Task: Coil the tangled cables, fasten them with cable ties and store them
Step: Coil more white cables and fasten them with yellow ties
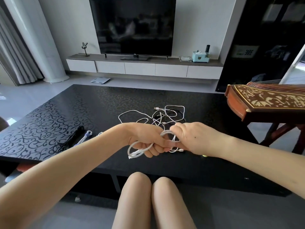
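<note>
Both forearms are extended forward over the near edge of the black table with a scrolled pattern (115, 100), and the hands are brought together above it, just in front of the knees.

The left hand (145, 138) is turned with its knuckles to the left. Its fingers are curled into a closed grip round a coiled white charging cable (137, 154), held clear of the table. The loop of the coil hangs out below and to the left of the fist, with its white plug ends at the lowest point.

The right hand (193, 138) is presented with its back to the camera and its wrist slightly raised. Its fingers are bent downward and closed on the right-hand end of the same coil, so that the two hands touch. Whether a tie is held between the fingers cannot be told.

A loose tangle of white cables (162, 113) is seen lying on the table just beyond the hands, with strands running down towards the right hand.

A bundled black cable (72, 138) and a bundled purple-and-white cable (84, 138) are laid side by side on the table to the left, near the left forearm.

A carved red-brown wooden zither (264, 100) is noted at the right, beside the table.
</note>
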